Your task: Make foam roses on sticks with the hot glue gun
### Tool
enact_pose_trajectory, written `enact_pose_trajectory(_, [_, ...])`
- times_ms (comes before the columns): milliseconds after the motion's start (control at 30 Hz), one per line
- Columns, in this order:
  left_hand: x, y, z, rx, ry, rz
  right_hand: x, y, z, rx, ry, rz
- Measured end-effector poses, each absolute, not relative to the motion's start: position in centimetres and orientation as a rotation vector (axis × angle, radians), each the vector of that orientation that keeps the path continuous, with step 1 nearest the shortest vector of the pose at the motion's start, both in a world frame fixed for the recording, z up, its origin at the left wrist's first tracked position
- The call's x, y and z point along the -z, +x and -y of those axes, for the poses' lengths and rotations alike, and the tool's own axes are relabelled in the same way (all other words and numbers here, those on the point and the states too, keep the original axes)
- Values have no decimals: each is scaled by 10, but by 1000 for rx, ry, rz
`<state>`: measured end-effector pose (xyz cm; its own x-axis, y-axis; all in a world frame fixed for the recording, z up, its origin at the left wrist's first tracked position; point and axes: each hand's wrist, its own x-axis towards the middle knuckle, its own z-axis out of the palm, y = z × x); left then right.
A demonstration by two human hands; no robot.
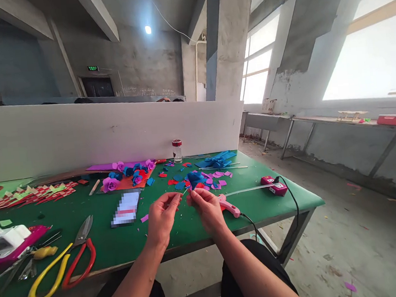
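Observation:
My right hand [207, 209] is closed in a pinch at the base of a blue paper flower [196, 178], whose petals flare upward. My left hand [164, 216] is closed too, its thumb and forefinger pinching a thin pale stem [185, 192] that spans the small gap between the hands. How the stem joins the flower is hidden by my fingers. Beside my right hand lies a pink glue gun [229, 206] with a long clear glue stick in its back. Loose purple petals [218, 174] and blue and red ones are scattered just beyond the hands.
Large scissors [78, 253] with red and yellow handles lie at left, near a phone [126, 207]. Finished paper roses [111, 184], a red-lidded jar [177, 151] and blue paper strips [218, 159] are farther back. A power strip [273, 185] sits right. A white partition [112, 133] closes the back.

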<state>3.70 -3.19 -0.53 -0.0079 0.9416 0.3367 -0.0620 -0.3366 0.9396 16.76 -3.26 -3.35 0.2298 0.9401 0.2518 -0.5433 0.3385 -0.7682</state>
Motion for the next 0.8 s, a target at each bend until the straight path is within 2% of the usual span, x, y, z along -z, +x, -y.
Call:
enact_pose_trajectory(133, [7, 36, 26, -1323, 1391, -956, 31, 167, 34, -1312, -566, 784])
enact_pose_trajectory(367, [8, 36, 23, -1118, 1247, -759, 28, 174, 36, -1330, -513, 821])
enact_pose_trajectory(800, [18, 53, 19, -1295, 939, -576, 25, 178, 38, -1387, -456, 794])
